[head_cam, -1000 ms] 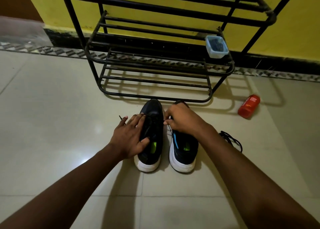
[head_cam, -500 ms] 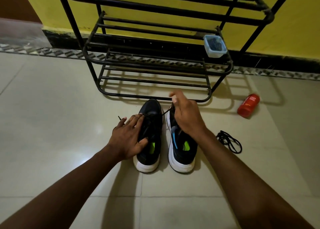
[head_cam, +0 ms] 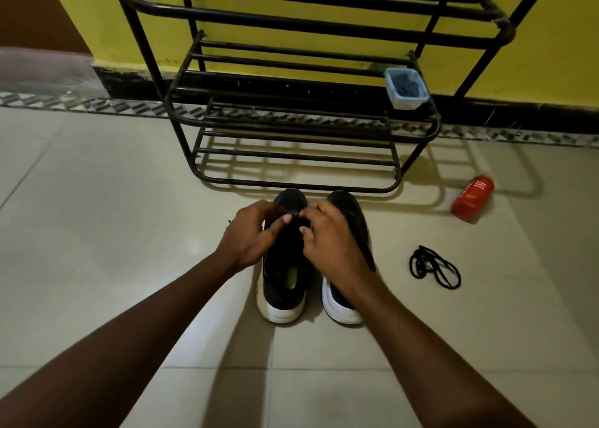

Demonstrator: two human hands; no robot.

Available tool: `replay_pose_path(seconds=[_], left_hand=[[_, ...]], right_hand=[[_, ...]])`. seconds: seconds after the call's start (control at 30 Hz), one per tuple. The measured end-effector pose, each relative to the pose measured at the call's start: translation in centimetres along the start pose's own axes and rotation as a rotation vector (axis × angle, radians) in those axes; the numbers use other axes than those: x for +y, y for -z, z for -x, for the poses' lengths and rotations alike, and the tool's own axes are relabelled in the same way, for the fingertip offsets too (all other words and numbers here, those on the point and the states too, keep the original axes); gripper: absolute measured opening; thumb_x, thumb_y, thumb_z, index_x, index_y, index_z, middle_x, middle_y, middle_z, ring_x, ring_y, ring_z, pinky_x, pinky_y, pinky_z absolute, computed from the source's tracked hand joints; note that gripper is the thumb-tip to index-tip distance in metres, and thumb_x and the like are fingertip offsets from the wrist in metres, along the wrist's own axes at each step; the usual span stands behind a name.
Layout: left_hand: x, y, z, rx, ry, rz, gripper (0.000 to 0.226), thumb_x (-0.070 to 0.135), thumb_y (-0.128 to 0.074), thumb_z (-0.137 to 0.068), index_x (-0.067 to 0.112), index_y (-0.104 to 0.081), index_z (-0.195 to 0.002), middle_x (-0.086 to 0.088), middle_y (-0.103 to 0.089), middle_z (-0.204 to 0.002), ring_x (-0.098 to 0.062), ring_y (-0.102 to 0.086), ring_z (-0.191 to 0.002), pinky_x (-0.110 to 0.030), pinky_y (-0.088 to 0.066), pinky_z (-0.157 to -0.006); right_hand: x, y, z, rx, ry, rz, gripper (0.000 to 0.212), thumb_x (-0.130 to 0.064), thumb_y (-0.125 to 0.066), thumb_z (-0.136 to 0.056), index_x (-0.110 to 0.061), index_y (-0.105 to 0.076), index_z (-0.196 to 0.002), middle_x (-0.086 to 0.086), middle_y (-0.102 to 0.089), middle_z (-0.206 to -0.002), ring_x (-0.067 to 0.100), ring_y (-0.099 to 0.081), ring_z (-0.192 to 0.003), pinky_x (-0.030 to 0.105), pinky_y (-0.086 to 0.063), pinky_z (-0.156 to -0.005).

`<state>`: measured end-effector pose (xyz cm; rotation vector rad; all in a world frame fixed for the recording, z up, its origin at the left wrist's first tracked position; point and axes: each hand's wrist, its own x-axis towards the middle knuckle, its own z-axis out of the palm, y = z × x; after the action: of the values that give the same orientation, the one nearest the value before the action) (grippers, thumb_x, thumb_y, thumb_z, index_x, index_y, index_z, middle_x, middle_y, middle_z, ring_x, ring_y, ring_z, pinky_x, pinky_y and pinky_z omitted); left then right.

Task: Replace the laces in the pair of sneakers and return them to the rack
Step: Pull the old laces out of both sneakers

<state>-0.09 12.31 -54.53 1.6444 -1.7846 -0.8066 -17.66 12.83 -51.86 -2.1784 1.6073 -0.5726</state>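
1. Black mesh uppers on white foam soles: the left sneaker (head_cam: 282,298) and right sneaker (head_cam: 351,215) stand side by side on the tiled floor, toes just short of the bottom rail of the rack (head_cam: 291,186), heels toward the person.
2. The left hand (head_cam: 249,238) and right hand (head_cam: 329,244) both sit over the forward end of the left sneaker's lacing. Their fingers are curled and each thumb is closed against a forefinger in a pinch.
3. What they pinch is most likely the threaded lace (head_cam: 229,221), whose tip pokes out just left of the left hand, though black on black hides the rest.
4. A loose lace (head_cam: 434,267) lies coiled on the tile, right of the right sneaker and apart from it, with no hand on it.
5. A lace is limp and light and will not push, so it is best held at its stiff tip to feed an eyelet, then drawn through from the far side.
6. The shoe looks light and may skid on glossy tile under a pull, so one hand should brace it.
7. For the rack, the firm heel collar is the place to grip, and the soles must bridge the bars.
8. A red bottle (head_cam: 473,199) lies on the floor to the right, and a blue tub (head_cam: 406,88) sits on a rack shelf
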Motion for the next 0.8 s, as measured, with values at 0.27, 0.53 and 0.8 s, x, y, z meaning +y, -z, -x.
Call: replay_pose_path(seconds=[0.27,0.53,0.8], left_hand=[[-0.5,-0.4,-3.5,-0.149,-0.079,-0.182,0.012,0.019,-0.078,-0.082,0.018,-0.078,-0.095,-0.001,-0.068,-0.100,-0.015,-0.067,-0.085,-0.022,-0.051,-0.071],[0.3,-1.5,-3.7,-0.102,-0.126,-0.322,0.013,0.013,-0.065,-0.088,0.002,-0.069,-0.083,-0.014,-0.065,-0.093,-0.029,-0.063,-0.081,-0.034,-0.048,-0.066],[-0.7,-0.8,-4.0,0.050,0.350,0.428,0.006,0.002,-0.063,-0.093,0.005,-0.057,-0.093,-0.010,-0.068,-0.082,-0.011,-0.066,-0.067,-0.022,-0.053,-0.059]], right_hand=[[-1.1,-3.9,3.4,-0.005,-0.222,-0.082,0.027,-0.021,-0.050,-0.102,-0.005,-0.057,-0.123,0.011,-0.053,-0.126,0.026,-0.054,-0.115,0.033,-0.045,-0.100],[-1.7,-5.1,3.8,0.004,-0.272,-0.059,0.048,-0.002,-0.047,-0.097,-0.005,-0.045,-0.145,0.017,-0.055,-0.141,0.033,-0.056,-0.125,0.037,-0.045,-0.108],[-1.9,-5.2,4.1,-0.008,-0.297,-0.028,0.062,0.010,-0.051,-0.088,0.001,-0.040,-0.148,0.023,-0.048,-0.147,0.036,-0.052,-0.133,0.033,-0.038,-0.112]])
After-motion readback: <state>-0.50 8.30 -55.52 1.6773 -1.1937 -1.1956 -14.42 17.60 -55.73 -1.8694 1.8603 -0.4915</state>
